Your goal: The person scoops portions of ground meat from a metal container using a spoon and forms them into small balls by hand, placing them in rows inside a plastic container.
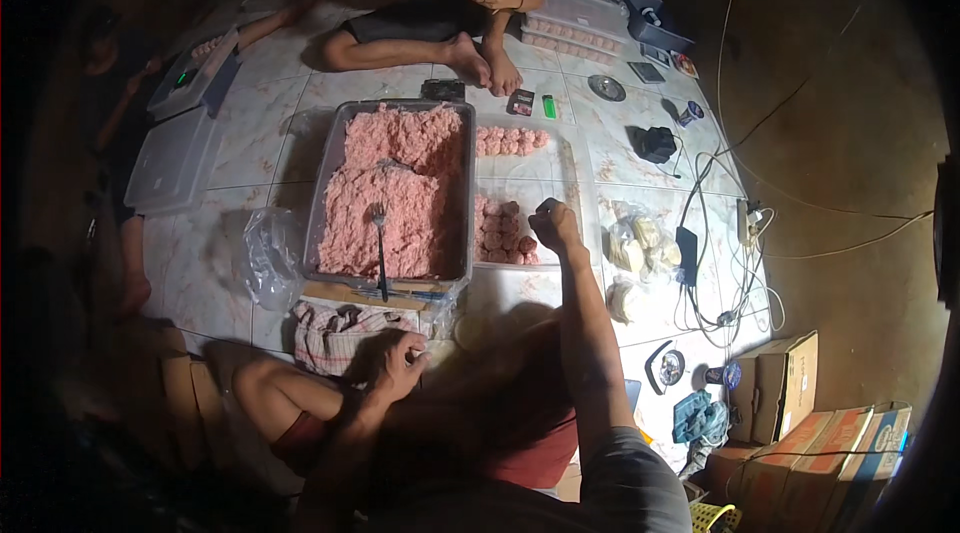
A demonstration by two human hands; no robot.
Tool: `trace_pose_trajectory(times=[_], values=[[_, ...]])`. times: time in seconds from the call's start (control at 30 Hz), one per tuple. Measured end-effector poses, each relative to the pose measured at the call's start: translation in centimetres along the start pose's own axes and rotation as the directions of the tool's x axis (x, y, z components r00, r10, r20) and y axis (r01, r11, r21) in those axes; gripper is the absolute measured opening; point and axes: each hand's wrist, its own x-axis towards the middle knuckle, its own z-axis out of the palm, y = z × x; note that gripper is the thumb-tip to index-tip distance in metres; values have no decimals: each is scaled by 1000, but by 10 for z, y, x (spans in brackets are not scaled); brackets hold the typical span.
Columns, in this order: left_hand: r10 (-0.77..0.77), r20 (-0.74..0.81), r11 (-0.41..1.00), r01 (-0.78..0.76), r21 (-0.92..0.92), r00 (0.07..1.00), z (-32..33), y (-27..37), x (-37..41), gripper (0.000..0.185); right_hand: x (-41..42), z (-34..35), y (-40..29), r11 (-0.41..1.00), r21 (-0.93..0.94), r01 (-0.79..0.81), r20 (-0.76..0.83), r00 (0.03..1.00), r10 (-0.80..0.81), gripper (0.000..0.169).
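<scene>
A grey plastic tub (pixel 466 233) full of pink minced meat (pixel 390 195) stands before me. One fork (pixel 380 248) stands in the meat with its black handle over the near rim; another fork (pixel 397 165) lies half sunk further back. To the right, a shallow clear tray (pixel 525 177) holds rows of meat balls (pixel 499 229). My right hand (pixel 561 229) is over the tray's right part, closed around a small dark object (pixel 545 210) that I cannot identify. Loosely curled, my left hand (pixel 401 369) is beside a checked cloth (pixel 356 342), with nothing visible in it.
Opposite sits a person (pixel 435 38); another person (pixel 112 98) is at the left by lidded boxes (pixel 172 158). Cables (pixel 720 270), bagged pale food (pixel 641 248), an ashtray (pixel 670 366) and cartons (pixel 810 458) lie along the right. Filled trays (pixel 574 27) are stacked behind.
</scene>
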Motion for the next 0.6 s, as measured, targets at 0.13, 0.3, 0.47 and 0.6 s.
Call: trace_pose_trajectory(times=[0.13,0.3,0.47,0.6], values=[[102,-3,931,-95,353,995,8,5,7,47,6,22,16,989,-143,46,142,990,-26,33],[-61,111,891,4,455,992,6,7,6,45,-2,-4,-14,955,181,-236,287,941,178,49],[17,129,915,-68,397,991,6,1,20,31,-2,0,19,987,138,-81,-86,992,93,49],[-37,-21,971,41,234,999,7,-2,4,25,-25,-21,-20,871,458,-175,-200,935,293,43]])
